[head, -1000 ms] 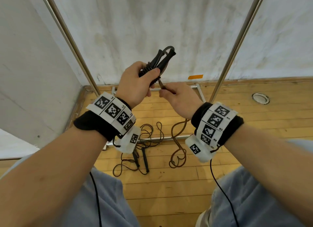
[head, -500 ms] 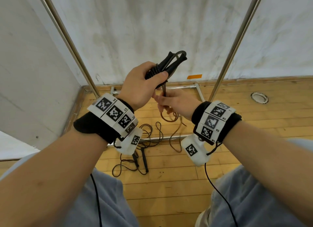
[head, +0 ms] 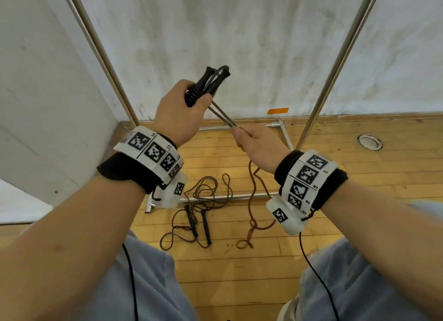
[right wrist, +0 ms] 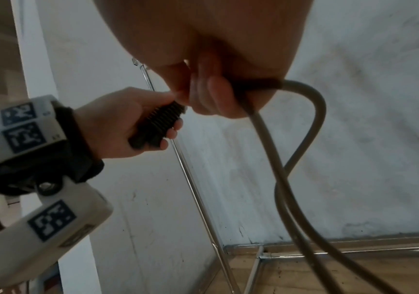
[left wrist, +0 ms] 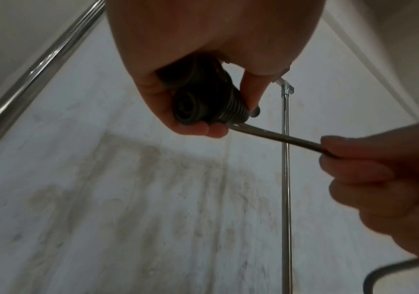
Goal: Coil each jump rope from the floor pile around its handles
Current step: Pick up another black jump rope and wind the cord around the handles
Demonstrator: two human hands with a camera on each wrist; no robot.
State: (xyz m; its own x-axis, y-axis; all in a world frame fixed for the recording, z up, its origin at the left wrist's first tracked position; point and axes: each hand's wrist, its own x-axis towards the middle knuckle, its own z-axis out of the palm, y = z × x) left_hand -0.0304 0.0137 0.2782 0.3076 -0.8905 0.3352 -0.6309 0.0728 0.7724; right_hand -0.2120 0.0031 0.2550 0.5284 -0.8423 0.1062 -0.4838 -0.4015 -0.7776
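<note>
The left hand gripped two black handles, held together with several turns of cord wound round them. The right hand pinched the taut doubled cord, whose slack hung to the floor, apparently looped there. Another rope lay loose nearby.

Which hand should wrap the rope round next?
Probably the right hand: it already pinches the taut brown rope, while the left hand is busy gripping the ribbed black handles.
</note>
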